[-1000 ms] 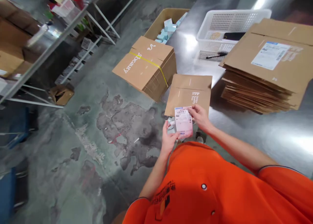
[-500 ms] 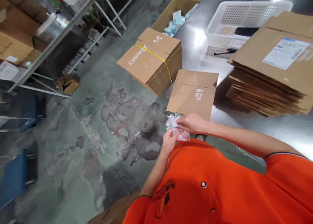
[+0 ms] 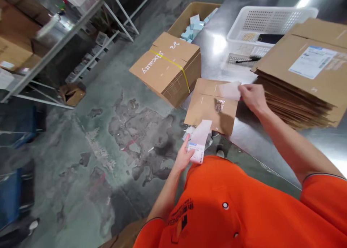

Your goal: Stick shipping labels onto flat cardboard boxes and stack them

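Close to my waist, my left hand (image 3: 184,155) grips a strip of printed shipping labels (image 3: 196,152), its blank backing paper hanging out beyond the fingers. My right hand (image 3: 253,95) pinches the end of a blurred white label (image 3: 230,90), above the far right corner of a flat brown cardboard carton (image 3: 200,100). That carton lies at the metal table's corner with white print facing up. The label's printed face is not visible. Crumpled pale scraps (image 3: 188,131) show just behind my left hand.
On the metal table (image 3: 217,62), a stack of flattened cartons (image 3: 295,92) with a label on top stands right. Behind it sit a white plastic basket (image 3: 271,18) and a black pen (image 3: 247,60). A strapped carton bundle (image 3: 168,67) and a box of pale blue boxes (image 3: 193,27) stand left.
My right hand has moved away from my left, up and right over the flat carton, with a white label in its fingers. More backing paper now shows from my left hand.
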`<state>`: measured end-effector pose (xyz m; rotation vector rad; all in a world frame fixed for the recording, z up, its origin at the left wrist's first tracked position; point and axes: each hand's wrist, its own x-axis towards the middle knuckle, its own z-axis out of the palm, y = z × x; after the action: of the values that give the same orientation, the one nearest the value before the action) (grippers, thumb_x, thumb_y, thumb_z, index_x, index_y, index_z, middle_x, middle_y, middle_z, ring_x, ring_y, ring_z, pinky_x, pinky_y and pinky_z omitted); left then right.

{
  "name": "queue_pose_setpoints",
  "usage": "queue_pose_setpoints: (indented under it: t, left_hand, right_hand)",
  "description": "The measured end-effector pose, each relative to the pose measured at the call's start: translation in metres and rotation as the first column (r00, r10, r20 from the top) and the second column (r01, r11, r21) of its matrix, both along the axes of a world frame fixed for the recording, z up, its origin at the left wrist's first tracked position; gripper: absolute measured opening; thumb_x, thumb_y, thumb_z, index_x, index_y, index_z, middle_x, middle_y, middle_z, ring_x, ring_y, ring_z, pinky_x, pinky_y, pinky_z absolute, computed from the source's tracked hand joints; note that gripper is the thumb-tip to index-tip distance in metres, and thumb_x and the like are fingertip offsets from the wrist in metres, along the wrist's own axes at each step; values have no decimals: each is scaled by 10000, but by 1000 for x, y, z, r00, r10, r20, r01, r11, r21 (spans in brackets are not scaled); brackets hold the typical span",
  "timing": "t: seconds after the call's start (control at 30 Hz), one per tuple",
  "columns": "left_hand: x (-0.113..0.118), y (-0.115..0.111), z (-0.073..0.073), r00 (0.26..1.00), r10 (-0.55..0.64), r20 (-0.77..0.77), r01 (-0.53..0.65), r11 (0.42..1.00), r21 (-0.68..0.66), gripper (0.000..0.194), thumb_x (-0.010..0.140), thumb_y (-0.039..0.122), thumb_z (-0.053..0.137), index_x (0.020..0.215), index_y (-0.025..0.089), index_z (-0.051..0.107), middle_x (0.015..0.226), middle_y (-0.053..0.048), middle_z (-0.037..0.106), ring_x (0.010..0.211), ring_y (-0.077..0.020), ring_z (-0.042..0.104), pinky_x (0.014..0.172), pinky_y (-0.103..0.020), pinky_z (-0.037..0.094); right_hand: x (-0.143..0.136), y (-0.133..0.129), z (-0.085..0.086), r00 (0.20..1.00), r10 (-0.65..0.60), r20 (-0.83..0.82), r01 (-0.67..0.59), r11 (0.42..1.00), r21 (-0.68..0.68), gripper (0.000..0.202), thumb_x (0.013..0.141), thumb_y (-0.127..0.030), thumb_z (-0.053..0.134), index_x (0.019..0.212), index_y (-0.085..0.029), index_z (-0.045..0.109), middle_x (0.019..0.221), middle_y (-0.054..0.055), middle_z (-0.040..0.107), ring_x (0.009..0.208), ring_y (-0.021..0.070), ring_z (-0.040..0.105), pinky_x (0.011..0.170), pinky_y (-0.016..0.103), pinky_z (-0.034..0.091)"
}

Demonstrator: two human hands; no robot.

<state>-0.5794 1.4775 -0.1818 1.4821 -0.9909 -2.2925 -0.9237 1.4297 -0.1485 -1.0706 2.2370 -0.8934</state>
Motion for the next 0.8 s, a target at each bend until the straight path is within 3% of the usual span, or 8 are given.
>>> queue_pose_setpoints:
  t: [0.07, 0.13, 0.2, 0.33, 0.47, 0.63, 0.7, 0.8]
  left_hand:
    - [-8, -7, 0, 999, -45, -4, 45, 994, -97, 839, 725, 213, 710, 1499, 233, 387, 1215, -95, 697, 972, -215, 690, 875, -324, 533]
    - [-18, -15, 2, 996, -84, 16, 86, 982, -168, 663, 702, 178, 713, 1351, 204, 578, 1283, -99, 666, 1104, -251, 650, 980, -359, 492]
    - [-25, -20, 6, 991, -133, 30, 136, 972, -192, 511, 696, 202, 731, 1203, 176, 676, 1239, -112, 691, 1127, -289, 641, 1012, -414, 475]
    - [-25, -22, 11, 944, -326, 44, 327, 919, -219, 398, 715, 258, 745, 1103, 172, 720, 1170, -124, 722, 1104, -335, 649, 998, -479, 474]
    - [-21, -21, 2, 837, -536, 109, 545, 798, -258, 292, 778, 197, 614, 1039, 162, 741, 1091, -114, 742, 1055, -325, 659, 961, -463, 489]
    - [-9, -21, -21, 842, -529, 105, 538, 810, -233, 687, 756, 104, 508, 1441, 146, 470, 1342, -112, 620, 1069, -229, 633, 978, -358, 475]
    - [-2, -20, -29, 848, -519, 109, 530, 826, -193, 765, 750, 100, 501, 1501, 174, 378, 1431, -106, 550, 1074, -204, 624, 977, -342, 471]
    - [4, -18, -36, 845, -526, 91, 534, 830, -161, 765, 756, 120, 506, 1505, 211, 379, 1476, -88, 508, 1089, -197, 617, 973, -321, 466]
  right_hand:
    - [36, 18, 17, 943, 325, -77, -324, 946, 17, 339, 911, -361, 524, 668, -147, 624, 676, 57, 632, 673, 168, 575, 633, 273, 441]
    - [78, 36, 28, 720, 694, -5, -694, 720, 3, 264, 831, -440, 659, 855, -180, 701, 907, 83, 703, 817, 215, 627, 698, 289, 478]
    - [102, 45, 30, 540, 837, 92, -838, 545, -37, 449, 761, -500, 731, 1103, -213, 690, 1142, 114, 677, 966, 260, 636, 758, 317, 504]
    - [84, 34, 7, 696, 631, 342, -681, 731, 36, 551, 820, -517, 650, 1256, -182, 619, 1145, 117, 675, 923, 224, 643, 717, 301, 502]
    - [53, 17, -14, 585, 498, 641, -704, 704, 96, 441, 770, -578, 657, 857, -147, 695, 714, 26, 650, 608, 138, 551, 536, 245, 400]
    - [10, 4, -38, 914, 213, 346, -245, 968, 53, 380, 727, -530, 692, 712, -156, 631, 628, 0, 598, 576, 124, 498, 535, 244, 355]
    - [-6, -5, -54, 939, 174, 298, -192, 981, 31, 342, 719, -484, 711, 776, -152, 648, 701, 21, 647, 630, 148, 544, 572, 253, 388]
    - [-7, -16, -78, 906, 332, 264, -367, 925, 95, 294, 755, -412, 697, 892, -153, 666, 821, 52, 697, 730, 192, 602, 642, 272, 431]
